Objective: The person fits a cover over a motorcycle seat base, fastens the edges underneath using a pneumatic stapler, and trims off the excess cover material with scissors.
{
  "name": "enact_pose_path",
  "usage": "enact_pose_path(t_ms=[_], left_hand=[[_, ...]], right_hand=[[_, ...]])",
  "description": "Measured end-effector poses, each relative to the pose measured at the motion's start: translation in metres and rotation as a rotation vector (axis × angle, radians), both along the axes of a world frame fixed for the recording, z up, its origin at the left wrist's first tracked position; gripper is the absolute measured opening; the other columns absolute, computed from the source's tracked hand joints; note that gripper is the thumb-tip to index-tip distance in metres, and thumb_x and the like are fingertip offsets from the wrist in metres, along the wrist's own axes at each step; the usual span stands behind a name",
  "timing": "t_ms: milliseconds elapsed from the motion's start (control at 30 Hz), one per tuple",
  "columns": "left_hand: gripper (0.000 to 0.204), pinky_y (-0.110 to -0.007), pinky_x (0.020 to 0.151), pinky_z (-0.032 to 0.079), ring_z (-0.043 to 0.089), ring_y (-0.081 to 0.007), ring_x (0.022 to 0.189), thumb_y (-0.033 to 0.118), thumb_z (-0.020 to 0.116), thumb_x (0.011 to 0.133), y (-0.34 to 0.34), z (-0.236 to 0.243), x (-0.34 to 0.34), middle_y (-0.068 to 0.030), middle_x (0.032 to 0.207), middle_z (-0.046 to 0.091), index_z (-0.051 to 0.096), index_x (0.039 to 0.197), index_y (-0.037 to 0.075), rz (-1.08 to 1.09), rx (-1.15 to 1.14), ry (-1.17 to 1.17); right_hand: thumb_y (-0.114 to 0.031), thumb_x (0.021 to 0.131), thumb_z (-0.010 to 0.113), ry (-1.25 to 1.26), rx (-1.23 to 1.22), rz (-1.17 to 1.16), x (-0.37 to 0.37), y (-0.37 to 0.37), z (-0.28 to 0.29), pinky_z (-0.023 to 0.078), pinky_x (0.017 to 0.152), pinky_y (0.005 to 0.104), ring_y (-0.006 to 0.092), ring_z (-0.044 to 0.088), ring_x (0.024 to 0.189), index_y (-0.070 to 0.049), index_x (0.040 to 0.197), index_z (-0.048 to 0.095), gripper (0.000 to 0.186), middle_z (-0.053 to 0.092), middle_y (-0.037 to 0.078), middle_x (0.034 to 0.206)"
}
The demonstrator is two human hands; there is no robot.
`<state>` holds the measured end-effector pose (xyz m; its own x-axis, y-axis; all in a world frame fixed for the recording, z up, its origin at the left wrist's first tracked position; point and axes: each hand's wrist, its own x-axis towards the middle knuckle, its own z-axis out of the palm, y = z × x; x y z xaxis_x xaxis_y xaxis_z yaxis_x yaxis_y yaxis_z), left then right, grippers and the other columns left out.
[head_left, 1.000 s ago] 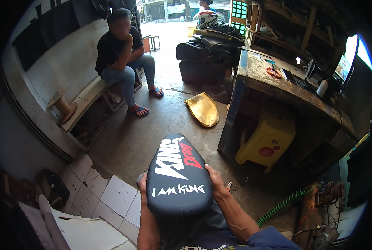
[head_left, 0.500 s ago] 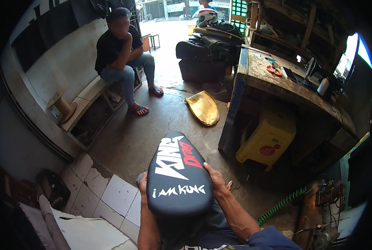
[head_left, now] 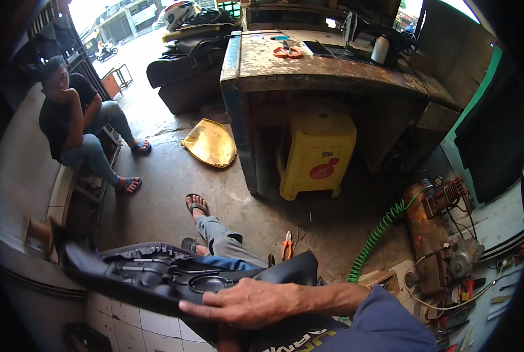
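Our right hand [head_left: 253, 300] has its fingers clamped on the near edge of the black seat [head_left: 167, 278]. Our left hand is hidden; its fingers we cannot judge.

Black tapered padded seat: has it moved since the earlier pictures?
Yes: the seat, its underside now showing, has swung left, closer in view to the brown flanged spool.

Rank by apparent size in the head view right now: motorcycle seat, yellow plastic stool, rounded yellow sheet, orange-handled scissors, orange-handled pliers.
1. Motorcycle seat, nearest the camera
2. Yellow plastic stool
3. Rounded yellow sheet
Smallest, unranked: orange-handled scissors and orange-handled pliers look too alike.
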<state>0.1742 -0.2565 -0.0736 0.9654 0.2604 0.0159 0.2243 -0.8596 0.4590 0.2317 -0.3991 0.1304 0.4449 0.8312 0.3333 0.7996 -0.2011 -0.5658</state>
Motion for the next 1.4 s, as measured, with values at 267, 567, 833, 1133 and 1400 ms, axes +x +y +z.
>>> enact_pose_path(t_ms=[267,567,833,1133,1400], left_hand=[[0.051,-0.037,0.093,0.046,0.055,-0.0229,0.110,0.035,0.052,0.106,-0.022,0.082,0.003,-0.0107,0.130,0.053,0.041,0.143,0.002,-0.148,-0.196,0.257],[0.042,-0.036,0.078,0.046,0.055,-0.0187,0.091,0.037,0.053,0.106,-0.001,0.192,0.049,-0.0075,0.107,0.060,0.057,0.127,0.000,-0.316,-0.542,0.385],[0.038,-0.036,0.080,0.051,0.064,-0.0204,0.093,0.026,0.052,0.108,0.099,0.161,0.086,-0.0119,0.108,0.068,0.058,0.136,0.001,-0.162,-0.490,0.108],[0.057,-0.053,0.101,0.034,0.054,-0.0391,0.109,0.050,0.056,0.095,0.073,0.085,0.138,-0.0206,0.110,0.061,0.060,0.118,-0.002,-0.406,0.392,0.194],[0.099,-0.047,0.107,0.036,0.057,-0.0368,0.115,0.033,0.087,0.073,-0.048,0.087,0.151,-0.0192,0.123,0.061,0.037,0.151,-0.004,-0.597,-0.189,-0.032]], right_hand=[[-0.041,0.091,0.070,0.953,-0.243,0.133,-0.055,-0.030,-0.110,0.019,0.119,0.0680,0.0324,0.045,0.143,-0.013,0.145,0.054,0.063,0.053,0.022,0.147],[-0.016,0.095,0.067,0.493,0.145,-1.234,0.064,-0.160,-0.172,0.055,0.078,0.0314,0.0176,0.070,0.085,-0.006,0.127,0.068,0.033,0.074,0.013,0.098],[-0.005,0.096,0.064,-0.115,0.648,-1.251,0.169,-0.227,-0.016,0.053,0.065,0.0251,0.0094,0.067,0.071,-0.001,0.108,0.073,0.015,0.070,0.005,0.082],[-0.046,0.104,0.038,-0.316,-0.654,-1.423,0.493,-0.373,0.100,0.044,0.111,0.0397,0.0258,0.055,0.133,-0.018,0.138,0.061,0.049,0.059,0.011,0.144],[-0.042,0.092,0.059,0.081,-0.584,-1.291,0.444,-0.351,0.105,0.052,0.085,0.0364,0.0253,0.065,0.094,-0.004,0.122,0.066,0.049,0.067,0.018,0.107]])
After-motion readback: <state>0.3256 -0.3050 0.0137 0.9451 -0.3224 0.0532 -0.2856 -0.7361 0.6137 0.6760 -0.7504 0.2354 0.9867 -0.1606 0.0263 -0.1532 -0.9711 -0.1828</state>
